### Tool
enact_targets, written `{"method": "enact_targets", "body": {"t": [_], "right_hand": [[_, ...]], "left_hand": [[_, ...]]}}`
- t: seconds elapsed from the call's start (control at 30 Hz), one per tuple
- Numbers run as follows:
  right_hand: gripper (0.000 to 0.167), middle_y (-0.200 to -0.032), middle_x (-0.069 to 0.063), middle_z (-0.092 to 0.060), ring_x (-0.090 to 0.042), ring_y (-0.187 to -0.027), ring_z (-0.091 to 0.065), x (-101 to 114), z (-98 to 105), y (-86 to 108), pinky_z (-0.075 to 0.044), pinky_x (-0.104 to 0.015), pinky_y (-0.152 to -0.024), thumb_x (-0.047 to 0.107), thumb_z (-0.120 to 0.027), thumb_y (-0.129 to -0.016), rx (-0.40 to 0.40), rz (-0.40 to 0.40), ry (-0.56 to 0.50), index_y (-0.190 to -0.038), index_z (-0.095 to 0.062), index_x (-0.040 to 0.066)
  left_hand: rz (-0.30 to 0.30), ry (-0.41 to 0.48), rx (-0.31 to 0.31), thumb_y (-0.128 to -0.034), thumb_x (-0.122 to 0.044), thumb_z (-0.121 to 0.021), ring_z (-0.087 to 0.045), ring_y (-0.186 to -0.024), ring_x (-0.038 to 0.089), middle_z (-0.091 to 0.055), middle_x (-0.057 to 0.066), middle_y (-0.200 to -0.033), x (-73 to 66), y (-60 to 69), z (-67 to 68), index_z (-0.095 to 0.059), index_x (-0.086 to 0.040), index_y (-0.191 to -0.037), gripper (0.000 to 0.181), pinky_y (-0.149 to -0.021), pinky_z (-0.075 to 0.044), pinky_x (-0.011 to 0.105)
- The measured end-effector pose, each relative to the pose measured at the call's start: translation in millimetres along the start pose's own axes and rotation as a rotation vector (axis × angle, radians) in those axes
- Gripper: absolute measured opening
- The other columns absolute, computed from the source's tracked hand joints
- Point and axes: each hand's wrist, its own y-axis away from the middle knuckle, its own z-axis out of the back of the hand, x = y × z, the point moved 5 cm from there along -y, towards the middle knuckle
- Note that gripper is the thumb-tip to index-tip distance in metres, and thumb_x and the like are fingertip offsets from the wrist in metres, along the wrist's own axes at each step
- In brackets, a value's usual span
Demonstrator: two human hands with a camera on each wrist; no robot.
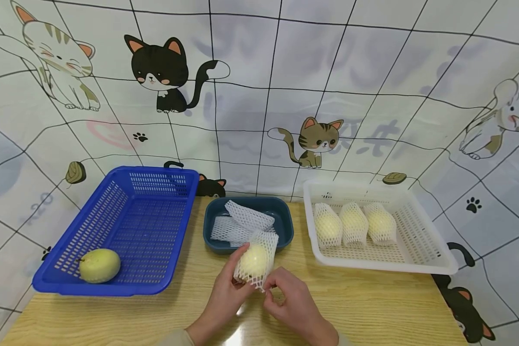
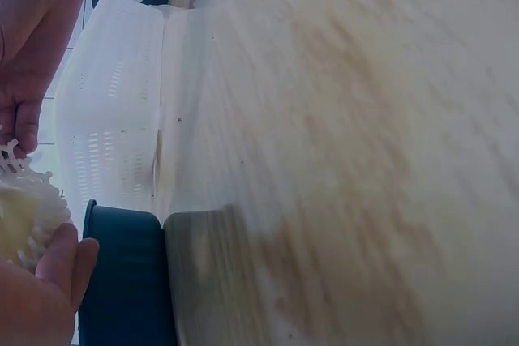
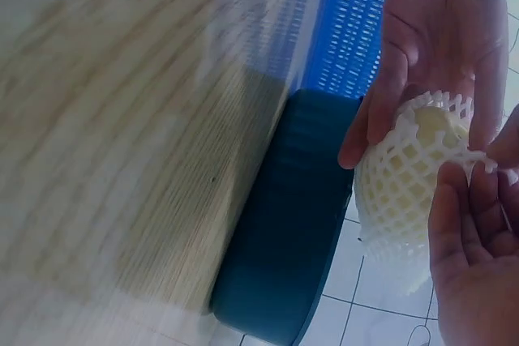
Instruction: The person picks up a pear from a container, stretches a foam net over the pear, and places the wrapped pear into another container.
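Observation:
A pale yellow pear (image 1: 254, 262) sits inside a white foam net sleeve (image 1: 266, 241), above the front edge of a dark teal tray (image 1: 212, 247). My left hand (image 1: 225, 295) grips the sleeved pear from its left side, thumb and fingers around it. With thumb and fingertips my right hand (image 1: 296, 302) pinches the lower edge of the net. In the right wrist view, the stretched net edge (image 3: 474, 155) runs to those fingertips. More foam net sleeves (image 1: 251, 215) lie in the tray.
At left, a blue basket (image 1: 173, 250) holds one bare yellow-green pear (image 1: 99, 265). At right stands a white basket (image 1: 385, 264) with three sleeved pears (image 1: 353, 223) in a row. All stand on a wood-grain table (image 1: 372, 307) against a cat-patterned wall covering (image 1: 242, 110).

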Motion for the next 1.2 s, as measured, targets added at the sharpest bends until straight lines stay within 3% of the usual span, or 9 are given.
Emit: {"method": "enact_targets", "body": {"t": [0.13, 0.23, 0.47, 0.57, 0.67, 0.87, 1.0, 1.1, 1.2], "right_hand": [[0.033, -0.091, 0.008, -0.059, -0.009, -0.081, -0.058, 0, 0, 0.4, -0.05, -0.016, -0.076, -0.005, -0.067, -0.075, 0.025, 0.014, -0.005, -0.096, -0.06, 0.019], [0.034, -0.097, 0.007, -0.06, -0.008, -0.088, -0.059, -4, 2, 3.9, -0.052, -0.022, -0.08, -0.004, -0.073, -0.078, 0.039, -0.082, -0.076, -0.102, -0.06, 0.018], [0.027, -0.119, -0.007, -0.063, -0.022, -0.109, -0.063, -17, 9, 8.5, -0.056, -0.033, -0.089, 0.003, -0.065, -0.099, -0.06, -0.53, -0.402, -0.124, -0.059, 0.01], [0.039, -0.138, -0.014, -0.054, -0.026, -0.12, -0.06, -22, 5, 6.3, -0.057, -0.036, -0.092, 0.014, -0.058, -0.106, -0.069, -0.726, -0.59, -0.144, -0.05, 0.01], [0.054, -0.155, -0.022, -0.039, -0.033, -0.127, -0.056, -23, 0, 4.4, -0.057, -0.041, -0.093, 0.021, -0.052, -0.109, -0.034, -0.825, -0.725, -0.158, -0.033, 0.009], [0.063, -0.161, -0.027, -0.03, -0.036, -0.132, -0.051, -25, -5, 3.6, -0.058, -0.04, -0.092, 0.024, -0.051, -0.109, -0.039, -0.87, -0.795, -0.162, -0.021, 0.004], [0.062, -0.16, -0.027, -0.031, -0.034, -0.13, -0.052, -26, -6, 2.9, -0.057, -0.041, -0.092, 0.023, -0.052, -0.108, -0.071, -0.877, -0.83, -0.16, -0.024, 0.002], [0.061, -0.159, -0.025, -0.032, -0.029, -0.127, -0.054, -26, -7, 2.9, -0.057, -0.04, -0.094, 0.022, -0.054, -0.108, -0.064, -0.883, -0.846, -0.159, -0.027, 0.002], [0.062, -0.159, -0.025, -0.033, -0.025, -0.123, -0.057, -25, -10, 3.2, -0.056, -0.039, -0.095, 0.021, -0.055, -0.107, -0.053, -0.887, -0.862, -0.158, -0.027, 0.002]], "left_hand": [[-0.012, 0.02, -0.023, -0.0851, 0.01, -0.075, -0.06, -0.113, 0.02, -0.049, 0.014, -0.151, 0.8, 0.0, 0.1, -0.049, -0.02, -0.153, 0.079, -0.085, -0.057, 0.026], [-0.024, 0.049, -0.037, -0.0848, 0.012, -0.075, -0.06, -0.114, 0.02, -0.05, 0.014, -0.151, -0.1, 0.2, 1.3, -0.05, -0.016, -0.152, 0.077, -0.086, -0.057, 0.026], [-0.051, 0.067, -0.007, -0.0858, 0.012, -0.076, -0.056, -0.124, 0.018, -0.044, 0.015, -0.155, -3.5, 0.0, 2.1, -0.05, -0.012, -0.153, 0.076, -0.093, -0.054, 0.024], [-0.093, 0.058, 0.048, -0.0871, 0.016, -0.071, -0.054, -0.127, 0.018, -0.041, 0.019, -0.157, -5.0, 1.0, -0.5, -0.047, -0.009, -0.155, 0.076, -0.095, -0.054, 0.025], [-0.116, 0.034, 0.089, -0.0873, 0.021, -0.064, -0.057, -0.124, 0.023, -0.038, 0.022, -0.156, -5.3, 1.9, -2.8, -0.047, -0.009, -0.155, 0.076, -0.093, -0.055, 0.025], [-0.139, 0.015, 0.118, -0.0913, 0.018, -0.062, -0.057, -0.126, 0.035, -0.031, 0.025, -0.161, -4.4, 2.7, -2.6, -0.037, -0.009, -0.161, 0.079, -0.097, -0.054, 0.027], [-0.134, 0.047, 0.132, -0.0942, 0.015, -0.062, -0.056, -0.129, 0.032, -0.027, 0.024, -0.165, -3.6, 3.1, -1.2, -0.026, -0.009, -0.164, 0.083, -0.099, -0.052, 0.028], [-0.158, 0.026, 0.098, -0.0934, 0.015, -0.064, -0.055, -0.132, 0.023, -0.035, 0.021, -0.162, -4.0, 3.2, 1.1, -0.035, -0.008, -0.161, 0.077, -0.1, -0.051, 0.027], [-0.243, -0.029, 0.023, -0.0905, 0.016, -0.068, -0.053, -0.133, 0.014, -0.048, 0.019, -0.154, -6.0, 3.1, 4.1, -0.048, -0.004, -0.153, 0.068, -0.099, -0.051, 0.025]]}}
